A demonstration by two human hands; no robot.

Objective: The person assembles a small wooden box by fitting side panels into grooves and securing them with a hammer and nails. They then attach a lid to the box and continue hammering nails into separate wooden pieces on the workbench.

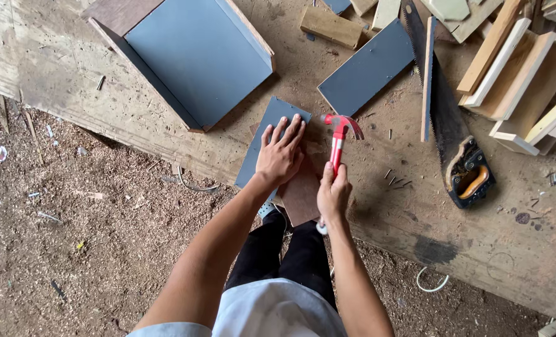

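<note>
Red-handled claw hammer (338, 140), red head, white band on the shaft: gripped low on the handle in right hand (333, 193), fist fully closed around it, head raised just above the bench, beside the left hand's fingertips. Probably head-heavy, rigid, glossy handle maybe slick; low grip gives swing, higher grip near the white band gives control.

Left hand (281, 155) flat, fingers spread, pressing down, closed on nothing. Under it: thin grey-blue rectangular laminated panel (266, 128) stacked against a brown plywood offcut (301, 193), both lying at the near edge of the bench, brown piece overhanging toward the legs. Likely light, stiff, flat sheet stock; smooth grey face looks slippery, so palm pressure from above makes sense; edges best for lifting. Cannot tell whether a nail stands between hammer and panel.

Around it:
- Rough, scuffed plywood workbench (103, 93), pale, dusty.
- Large open grey-blue box with brown wooden side walls (197, 56), well apart to the upper left, tilted to the bench edge.
- 2nd grey-blue laminated board (366, 68) above the hammer, flat.
- Narrow grey strip (427, 75) standing on edge beside a handsaw with black and orange handle (468, 175), blade dark, toothed.
- Loose small nails (395, 181) between hammer and saw; more near the right edge.
- Pile of pale timber offcuts (515, 75) top right, square-sawn, raw.
- Sawdust-covered floor (72, 249) below, soft, littered.
</note>
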